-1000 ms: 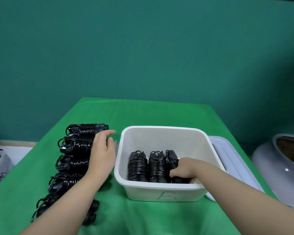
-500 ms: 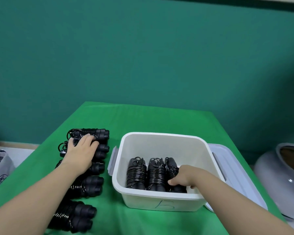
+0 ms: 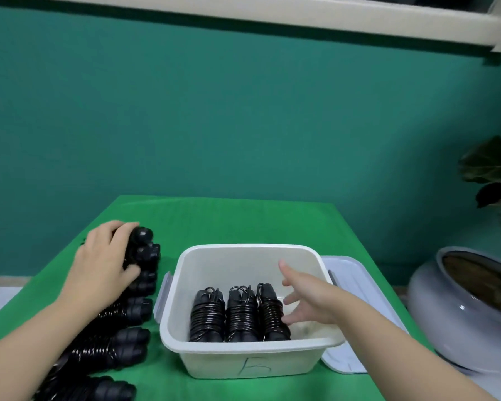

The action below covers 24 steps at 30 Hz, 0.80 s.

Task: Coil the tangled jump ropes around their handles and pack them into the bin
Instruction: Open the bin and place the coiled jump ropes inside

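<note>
Head view: a white bin marked with a handwritten letter is set on a green-covered worktop. Three coiled jump ropes are packed side by side along its near wall. A pale lid lies just beside the bin's right side. To the left of the bin a row of coiled ropes is laid out on the worktop. The left hand is curled over the farthest bundle in that row — its grip is clamped on it. The right hand is held inside the bin, just right of the packed ropes — fingers spread apart, nothing held. A grey plant pot is seen at the far right.
</note>
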Each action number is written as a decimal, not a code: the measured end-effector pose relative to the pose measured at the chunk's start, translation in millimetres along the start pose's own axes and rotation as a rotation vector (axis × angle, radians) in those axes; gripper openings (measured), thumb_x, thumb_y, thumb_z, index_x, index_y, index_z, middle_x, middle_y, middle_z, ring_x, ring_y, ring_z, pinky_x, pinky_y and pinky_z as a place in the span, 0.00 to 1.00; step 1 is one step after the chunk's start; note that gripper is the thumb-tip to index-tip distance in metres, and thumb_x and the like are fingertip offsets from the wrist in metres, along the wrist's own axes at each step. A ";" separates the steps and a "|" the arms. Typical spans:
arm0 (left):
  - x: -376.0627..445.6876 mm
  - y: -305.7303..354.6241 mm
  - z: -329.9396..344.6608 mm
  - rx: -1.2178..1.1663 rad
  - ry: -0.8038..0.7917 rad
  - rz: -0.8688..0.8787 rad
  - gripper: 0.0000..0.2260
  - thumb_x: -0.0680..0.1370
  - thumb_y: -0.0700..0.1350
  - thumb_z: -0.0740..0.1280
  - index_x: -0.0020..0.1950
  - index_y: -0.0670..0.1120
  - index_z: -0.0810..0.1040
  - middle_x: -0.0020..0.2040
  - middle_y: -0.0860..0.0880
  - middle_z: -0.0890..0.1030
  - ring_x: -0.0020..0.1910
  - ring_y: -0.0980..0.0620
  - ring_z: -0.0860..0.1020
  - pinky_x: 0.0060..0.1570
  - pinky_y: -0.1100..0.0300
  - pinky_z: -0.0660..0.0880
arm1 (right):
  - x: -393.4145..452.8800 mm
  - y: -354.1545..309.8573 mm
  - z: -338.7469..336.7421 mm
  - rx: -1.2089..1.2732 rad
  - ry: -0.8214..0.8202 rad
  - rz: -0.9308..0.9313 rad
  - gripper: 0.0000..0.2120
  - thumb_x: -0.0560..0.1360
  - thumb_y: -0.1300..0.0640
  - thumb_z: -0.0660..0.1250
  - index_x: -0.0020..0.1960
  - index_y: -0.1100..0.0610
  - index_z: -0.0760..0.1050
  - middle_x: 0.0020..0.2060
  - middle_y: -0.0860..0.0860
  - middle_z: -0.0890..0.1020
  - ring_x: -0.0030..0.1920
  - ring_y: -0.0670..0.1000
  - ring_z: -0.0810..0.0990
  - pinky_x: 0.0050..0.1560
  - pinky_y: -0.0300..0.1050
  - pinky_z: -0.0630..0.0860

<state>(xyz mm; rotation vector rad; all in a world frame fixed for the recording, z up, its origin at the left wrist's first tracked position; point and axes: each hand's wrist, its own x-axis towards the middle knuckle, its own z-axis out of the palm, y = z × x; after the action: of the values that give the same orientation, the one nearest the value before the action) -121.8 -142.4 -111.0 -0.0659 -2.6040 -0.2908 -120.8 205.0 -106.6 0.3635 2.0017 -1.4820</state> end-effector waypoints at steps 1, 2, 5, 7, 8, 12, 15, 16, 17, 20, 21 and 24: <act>2.6 14.9 -4.3 -0.045 0.047 0.049 0.35 0.60 0.36 0.76 0.66 0.44 0.71 0.60 0.42 0.71 0.58 0.39 0.68 0.55 0.38 0.71 | -1.2 -0.1 -1.9 0.090 -0.009 0.007 0.39 0.77 0.32 0.50 0.77 0.57 0.53 0.72 0.62 0.62 0.61 0.66 0.75 0.49 0.46 0.80; 5.0 31.5 -7.5 -0.093 0.081 0.103 0.36 0.59 0.36 0.76 0.66 0.45 0.71 0.60 0.43 0.71 0.59 0.40 0.68 0.57 0.39 0.70 | -0.5 0.4 -2.8 0.126 -0.012 0.019 0.40 0.76 0.31 0.50 0.77 0.56 0.53 0.73 0.62 0.61 0.61 0.67 0.75 0.51 0.49 0.80; 10.0 85.3 -5.4 -0.198 0.135 0.313 0.36 0.58 0.37 0.75 0.65 0.49 0.70 0.59 0.47 0.70 0.59 0.44 0.68 0.57 0.43 0.71 | 2.0 3.3 -3.8 0.129 -0.010 0.016 0.42 0.73 0.27 0.48 0.77 0.52 0.53 0.75 0.60 0.59 0.58 0.70 0.77 0.60 0.58 0.75; 9.1 120.6 7.4 -0.215 0.104 0.466 0.35 0.58 0.38 0.74 0.64 0.51 0.68 0.59 0.50 0.70 0.59 0.47 0.68 0.53 0.45 0.72 | 1.5 5.3 -4.0 0.144 -0.026 -0.019 0.41 0.71 0.25 0.46 0.77 0.47 0.52 0.75 0.59 0.57 0.60 0.72 0.74 0.59 0.61 0.74; 6.9 136.5 16.7 -0.215 0.075 0.535 0.35 0.58 0.38 0.73 0.63 0.52 0.68 0.58 0.50 0.71 0.59 0.48 0.67 0.51 0.46 0.73 | 0.8 6.4 -3.7 0.150 -0.044 -0.041 0.40 0.71 0.24 0.46 0.77 0.44 0.52 0.75 0.59 0.57 0.60 0.73 0.74 0.56 0.62 0.74; -5.0 182.5 52.3 -0.098 0.001 0.717 0.31 0.53 0.39 0.73 0.56 0.51 0.72 0.55 0.49 0.75 0.55 0.50 0.68 0.42 0.50 0.73 | -4.8 11.6 -2.7 0.139 -0.138 -0.130 0.33 0.74 0.27 0.49 0.71 0.43 0.64 0.68 0.52 0.71 0.51 0.64 0.80 0.46 0.56 0.74; -10.6 192.2 59.5 -0.085 -0.006 0.705 0.30 0.52 0.39 0.73 0.53 0.49 0.75 0.53 0.49 0.75 0.54 0.50 0.68 0.39 0.51 0.72 | -6.8 12.6 -5.0 0.194 -0.130 -0.162 0.25 0.78 0.33 0.51 0.66 0.47 0.72 0.57 0.53 0.80 0.42 0.58 0.79 0.41 0.52 0.75; -11.6 191.3 59.8 -0.091 -0.001 0.706 0.29 0.53 0.39 0.74 0.54 0.49 0.75 0.54 0.49 0.76 0.54 0.50 0.68 0.40 0.51 0.73 | -6.2 12.3 -6.4 0.214 -0.152 -0.168 0.24 0.78 0.35 0.53 0.65 0.48 0.73 0.55 0.54 0.81 0.44 0.59 0.79 0.45 0.56 0.76; -13.2 189.0 59.9 -0.091 0.000 0.710 0.29 0.54 0.40 0.75 0.55 0.48 0.75 0.55 0.49 0.76 0.55 0.50 0.69 0.41 0.51 0.73 | -4.3 12.6 -6.8 0.237 -0.183 -0.171 0.24 0.78 0.35 0.54 0.65 0.49 0.73 0.54 0.55 0.82 0.46 0.60 0.80 0.51 0.60 0.76; -15.0 181.9 62.1 -0.143 0.011 0.659 0.32 0.54 0.45 0.78 0.56 0.46 0.71 0.57 0.48 0.72 0.56 0.49 0.68 0.44 0.52 0.76 | -2.3 10.7 -5.3 0.259 -0.196 -0.189 0.27 0.75 0.36 0.59 0.67 0.51 0.69 0.51 0.58 0.83 0.50 0.61 0.81 0.57 0.61 0.74; -15.1 180.1 63.7 -0.209 0.019 0.599 0.34 0.53 0.45 0.79 0.55 0.45 0.68 0.56 0.48 0.69 0.55 0.48 0.68 0.46 0.52 0.77 | -1.9 9.9 -4.4 0.260 -0.175 -0.198 0.26 0.76 0.38 0.59 0.68 0.53 0.68 0.50 0.59 0.83 0.49 0.61 0.82 0.57 0.60 0.75; -17.2 176.5 70.3 -0.316 0.025 0.462 0.36 0.52 0.46 0.81 0.50 0.45 0.63 0.51 0.48 0.63 0.48 0.48 0.64 0.43 0.52 0.76 | -2.2 10.2 -0.2 0.239 -0.108 -0.252 0.21 0.79 0.48 0.61 0.67 0.60 0.67 0.45 0.60 0.83 0.43 0.60 0.84 0.49 0.54 0.80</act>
<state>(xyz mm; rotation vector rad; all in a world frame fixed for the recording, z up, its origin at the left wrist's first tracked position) -123.3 45.4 -144.8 -0.7539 -2.4058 -0.5211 -113.6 208.9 -113.0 0.1264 1.8410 -1.8641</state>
